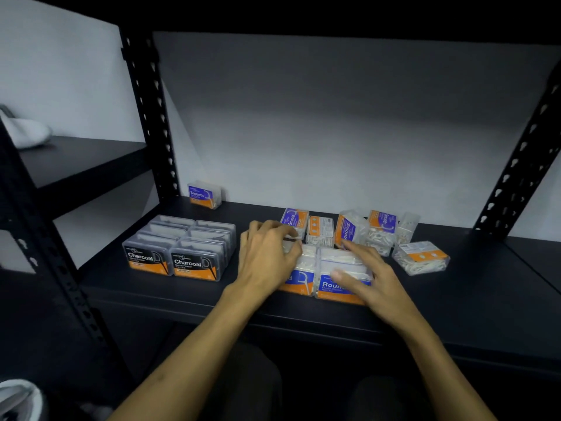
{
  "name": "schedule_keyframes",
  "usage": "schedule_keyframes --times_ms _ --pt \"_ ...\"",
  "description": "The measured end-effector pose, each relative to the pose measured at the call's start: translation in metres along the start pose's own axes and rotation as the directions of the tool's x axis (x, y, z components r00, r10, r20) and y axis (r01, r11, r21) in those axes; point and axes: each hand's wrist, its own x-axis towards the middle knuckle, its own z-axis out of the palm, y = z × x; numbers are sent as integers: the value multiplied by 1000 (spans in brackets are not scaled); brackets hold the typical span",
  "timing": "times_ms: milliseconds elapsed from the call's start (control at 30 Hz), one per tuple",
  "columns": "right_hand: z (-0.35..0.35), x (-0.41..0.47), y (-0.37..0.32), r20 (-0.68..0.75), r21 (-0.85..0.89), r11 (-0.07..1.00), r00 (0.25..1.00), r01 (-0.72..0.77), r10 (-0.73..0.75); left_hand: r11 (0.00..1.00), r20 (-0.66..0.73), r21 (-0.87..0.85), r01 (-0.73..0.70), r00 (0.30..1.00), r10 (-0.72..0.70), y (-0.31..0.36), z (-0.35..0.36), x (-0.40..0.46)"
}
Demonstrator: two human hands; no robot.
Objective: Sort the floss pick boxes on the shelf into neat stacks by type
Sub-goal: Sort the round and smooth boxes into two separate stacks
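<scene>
While both of your hands rest on the Round boxes (pixel 340 273) at the front edge of the black shelf (pixel 473 287), your left hand (pixel 267 256) lies over the left box of the pair with its fingers curled round the box's top rear edge, and your right hand (pixel 368 271) lies flat on the right box, fingers spread and relaxed, thumb on the lid just above the blue "Round" label. Just to the left of your left hand the Charcoal boxes (pixel 179 249) stand packed in two neat rows. Directly behind your knuckles the Smooth boxes (pixel 349 229) stand jumbled, some upright, some tilted, and one clear box (pixel 420 258) lies flat to the right of your right hand. A lone Smooth box (pixel 204 195) stands far back to the left, against the wall.
</scene>
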Motion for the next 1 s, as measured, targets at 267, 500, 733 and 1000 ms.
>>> schedule_keyframes --times_ms 267,500,733,1000 --pt "-8 4 4 -304 313 950 946 -13 113 976 32 -213 34 999 -28 -5 -20 31" --pt "-20 29 7 -646 81 997 762 19 38 971 406 -229 69 913 31 -3 -14 82" --pt "-38 89 18 -265 -510 860 955 -18 -137 989 680 -82 -126 718 148 18 32 121" --pt "-33 86 55 -446 -522 846 880 -110 -161 972 603 -140 -189 763 235 10 56 145"
